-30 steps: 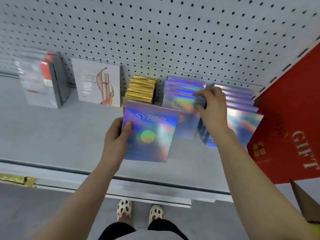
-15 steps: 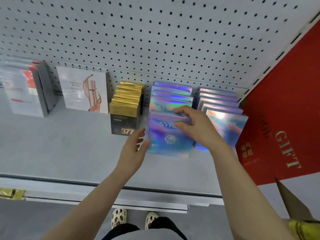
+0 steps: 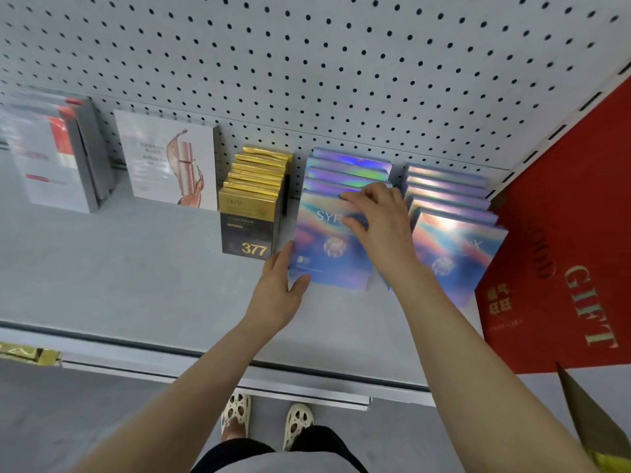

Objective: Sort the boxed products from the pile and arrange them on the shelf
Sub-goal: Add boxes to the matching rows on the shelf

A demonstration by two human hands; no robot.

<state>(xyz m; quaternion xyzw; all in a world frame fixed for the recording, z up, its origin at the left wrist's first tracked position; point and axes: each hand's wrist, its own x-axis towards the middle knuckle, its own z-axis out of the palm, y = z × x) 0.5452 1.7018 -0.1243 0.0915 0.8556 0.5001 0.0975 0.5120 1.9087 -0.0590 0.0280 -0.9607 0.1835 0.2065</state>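
A holographic SYRINX box (image 3: 327,261) stands upright at the front of the left row of matching boxes (image 3: 348,163) on the grey shelf (image 3: 136,285). My right hand (image 3: 382,223) lies over its top, fingers curled on the upper edge and printed face. My left hand (image 3: 276,291) touches its lower left corner, fingers along the side and thumb at the front. A second row of holographic boxes (image 3: 454,240) stands just to the right.
Left of the rows stand gold and black boxes (image 3: 249,227), a white box (image 3: 170,165) and grey-red boxes (image 3: 58,158). A red GIFT box (image 3: 563,268) fills the right end. A pegboard (image 3: 307,63) backs the shelf. A cardboard flap (image 3: 594,421) shows at bottom right.
The holographic box went from my left hand into the front of the left row. My right hand moved from the rows onto its top; my left hand slid to its lower left corner.
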